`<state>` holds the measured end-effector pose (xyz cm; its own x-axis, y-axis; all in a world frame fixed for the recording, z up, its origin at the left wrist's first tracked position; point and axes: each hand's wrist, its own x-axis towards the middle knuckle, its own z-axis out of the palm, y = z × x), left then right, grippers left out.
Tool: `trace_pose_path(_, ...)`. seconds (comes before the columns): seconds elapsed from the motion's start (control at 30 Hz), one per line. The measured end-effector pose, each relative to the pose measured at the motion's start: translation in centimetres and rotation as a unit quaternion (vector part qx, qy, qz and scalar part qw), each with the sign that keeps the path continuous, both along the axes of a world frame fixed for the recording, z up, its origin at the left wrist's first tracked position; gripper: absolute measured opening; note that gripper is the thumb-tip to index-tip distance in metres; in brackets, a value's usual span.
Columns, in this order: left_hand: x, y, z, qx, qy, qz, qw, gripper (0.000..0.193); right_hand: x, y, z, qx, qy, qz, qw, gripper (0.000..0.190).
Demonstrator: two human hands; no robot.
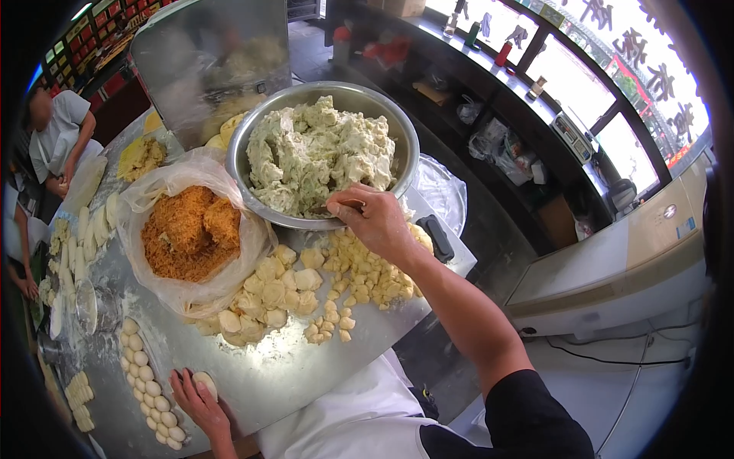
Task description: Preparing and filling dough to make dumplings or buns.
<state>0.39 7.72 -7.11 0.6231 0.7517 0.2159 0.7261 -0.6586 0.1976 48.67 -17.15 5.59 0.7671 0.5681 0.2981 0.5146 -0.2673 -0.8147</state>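
Observation:
My right hand (370, 215) is at the near rim of a large steel bowl (410, 160). Its fingers are closed around a thin tool, mostly hidden by them, at the edge of a pale, greenish-white pasty filling (321, 149). Palm down on the metal table (258, 390), my left hand (200, 404) has its fingers spread. A flattened dough round (205, 385) lies under and beside its thumb. To its left runs a row of small smooth dough balls (152, 387). Beyond it, yellowish dough pieces (275, 292) are heaped before the bowl.
A plastic bag (172, 298) holds orange shredded filling (189, 229) left of the bowl. Long dough rolls (80, 246) lie farther left, near a person (63, 132) in white. A dark object (436, 238) sits by the table's right corner. A metal cabinet (212, 57) stands behind.

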Motion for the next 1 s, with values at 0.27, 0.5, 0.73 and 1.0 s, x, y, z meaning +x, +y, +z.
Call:
trace_pose_path(0.27, -2.1, -0.2, -0.8, -0.046, -0.077, -0.022, 0.996, 0.039, -0.2, -0.5, 0.3, 0.017, 0.022, 0.013, 1.000, 0.013)
trace_pose_path(0.5, -0.4, -0.9, 2.4, -0.261, -0.256, 0.025, 0.930, 0.025, 0.3, -1.0, 0.5, 0.079, 0.151, 0.026, 0.985, 0.018)
trace_pose_path(0.73, 0.3, -1.7, 2.8, -0.262, -0.261, 0.080, 0.926, 0.033, 1.0, -1.8, 0.1, 0.154, 0.244, 0.012, 0.957, 0.028)
trace_pose_path(1.0, 0.4, -3.2, 3.1, -0.418, -0.511, 0.087, 0.746, 0.024, 0.7, 0.0, 0.4, 0.096, 0.138, -0.033, 0.985, 0.029)
